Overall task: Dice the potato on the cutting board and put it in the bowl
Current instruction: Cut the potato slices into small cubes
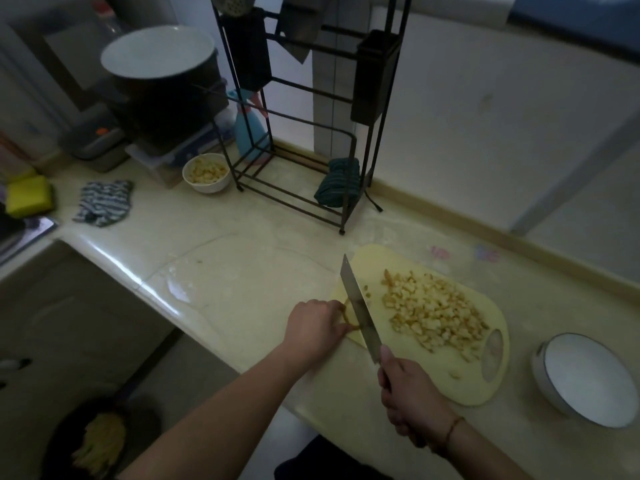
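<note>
A pale yellow cutting board lies on the counter with a heap of diced potato on its right half. My left hand holds thin potato strips at the board's left edge, mostly hidden under the fingers. My right hand grips the handle of a knife, whose blade stands on the strips just beside my left fingers. An empty white bowl sits to the right of the board. A smaller white bowl with potato cubes stands far back on the counter.
A black wire rack stands behind the board with a dark green cloth at its foot. A striped cloth and yellow sponge lie at left. A dark pot stands at back left. The counter edge runs diagonally below my left arm.
</note>
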Demonstrator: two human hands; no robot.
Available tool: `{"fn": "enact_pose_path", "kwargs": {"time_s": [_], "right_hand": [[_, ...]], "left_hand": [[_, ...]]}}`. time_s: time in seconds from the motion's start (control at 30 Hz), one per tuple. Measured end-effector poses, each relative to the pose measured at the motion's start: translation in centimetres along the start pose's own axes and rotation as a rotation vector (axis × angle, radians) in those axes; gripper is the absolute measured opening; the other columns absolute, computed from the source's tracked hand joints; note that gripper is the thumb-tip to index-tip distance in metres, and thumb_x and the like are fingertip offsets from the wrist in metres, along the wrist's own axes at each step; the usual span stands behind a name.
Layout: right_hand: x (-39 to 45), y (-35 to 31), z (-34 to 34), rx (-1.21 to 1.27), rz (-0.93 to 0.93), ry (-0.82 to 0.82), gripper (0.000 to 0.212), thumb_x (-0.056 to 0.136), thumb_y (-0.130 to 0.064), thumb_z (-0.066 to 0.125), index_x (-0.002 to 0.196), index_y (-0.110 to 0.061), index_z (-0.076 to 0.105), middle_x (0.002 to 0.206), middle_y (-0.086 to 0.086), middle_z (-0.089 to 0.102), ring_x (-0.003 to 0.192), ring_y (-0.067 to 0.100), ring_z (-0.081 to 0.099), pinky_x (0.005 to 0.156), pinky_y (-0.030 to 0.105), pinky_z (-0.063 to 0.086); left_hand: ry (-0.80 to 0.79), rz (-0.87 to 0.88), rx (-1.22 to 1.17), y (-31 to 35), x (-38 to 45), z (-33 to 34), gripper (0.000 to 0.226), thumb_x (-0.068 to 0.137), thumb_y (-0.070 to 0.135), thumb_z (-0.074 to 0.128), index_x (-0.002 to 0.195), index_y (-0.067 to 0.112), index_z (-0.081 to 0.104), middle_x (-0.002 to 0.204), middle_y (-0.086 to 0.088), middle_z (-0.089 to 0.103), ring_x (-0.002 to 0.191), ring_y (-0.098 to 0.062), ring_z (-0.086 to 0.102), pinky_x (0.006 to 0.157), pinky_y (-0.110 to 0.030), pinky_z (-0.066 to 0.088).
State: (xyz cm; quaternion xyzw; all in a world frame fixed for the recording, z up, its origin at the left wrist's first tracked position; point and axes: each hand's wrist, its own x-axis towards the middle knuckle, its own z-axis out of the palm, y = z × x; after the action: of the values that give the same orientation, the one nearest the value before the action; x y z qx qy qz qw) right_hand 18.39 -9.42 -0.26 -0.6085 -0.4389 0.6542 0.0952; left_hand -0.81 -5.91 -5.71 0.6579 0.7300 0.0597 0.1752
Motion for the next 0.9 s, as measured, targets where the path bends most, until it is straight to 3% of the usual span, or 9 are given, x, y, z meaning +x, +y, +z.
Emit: {"fn": "enact_pose_path", "kwargs": {"time_s": [0.23, 0.43, 0.73, 0.8, 0.9], "right_hand": [[0.5, 0.9, -0.9, -0.066, -0.014, -0.035, 0.052, 0.090, -0.067, 0.036, 0.069, -0.020, 0.041, 0.050, -0.002, 0.032, 0.038, 0.012, 0.026, 0.046, 0.021, 0.019], [0.9, 1.3, -1.9, -0.125, -0.085, 0.090, 0.054, 0.093, -0.062, 0.034, 0.062, -0.019, 0.043, 0.046, -0.002, 0.037, 0.037, 0.014, 0.032, 0.043, 0.020, 0.025], [0.0, 0.3, -3.2, -0.082, -0.110, 0.051, 0.050, 0.093, -0.060, 0.038, 0.064, -0.019, 0.042, 0.046, -0.004, 0.038, 0.036, 0.013, 0.032, 0.040, 0.016, 0.025], [-0.3, 0.2, -2.9, -0.101, -0.135, 0.036, 0.050, 0.093, -0.060, 0.038, 0.063, -0.020, 0.042, 0.048, -0.002, 0.039, 0.036, 0.013, 0.032, 0.040, 0.016, 0.025], [-0.1, 0.6, -2.4, -0.262, -0.234, 0.054, 0.055, 0.092, -0.060, 0.038, 0.058, -0.018, 0.042, 0.049, -0.003, 0.043, 0.039, 0.010, 0.037, 0.043, 0.021, 0.027]], "left_hand": [[0.032, -0.034, -0.062, 0.0, -0.9, 0.5, 0.048, 0.092, 0.053, 0.059, 0.132, 0.027, 0.059, 0.107, -0.002, 0.071, 0.099, -0.023, 0.063, 0.085, -0.034, 0.050], [0.064, -0.049, -0.054, 0.7, -0.8, 0.8, 0.050, 0.092, 0.057, 0.058, 0.134, 0.029, 0.058, 0.108, 0.000, 0.071, 0.101, -0.021, 0.063, 0.084, -0.033, 0.046], [0.153, -0.053, -0.014, 2.0, -0.7, 1.7, 0.047, 0.093, 0.059, 0.053, 0.130, 0.030, 0.060, 0.102, 0.003, 0.071, 0.101, -0.021, 0.060, 0.086, -0.036, 0.039], [0.187, -0.001, -0.025, 1.7, -0.8, 1.7, 0.041, 0.093, 0.051, 0.056, 0.125, 0.026, 0.064, 0.104, 0.002, 0.069, 0.099, -0.024, 0.060, 0.084, -0.036, 0.041], [0.292, 0.179, -0.101, 1.2, -0.8, 2.0, 0.025, 0.088, 0.030, 0.059, 0.102, 0.014, 0.072, 0.094, -0.004, 0.066, 0.082, -0.028, 0.061, 0.072, -0.038, 0.052]]}}
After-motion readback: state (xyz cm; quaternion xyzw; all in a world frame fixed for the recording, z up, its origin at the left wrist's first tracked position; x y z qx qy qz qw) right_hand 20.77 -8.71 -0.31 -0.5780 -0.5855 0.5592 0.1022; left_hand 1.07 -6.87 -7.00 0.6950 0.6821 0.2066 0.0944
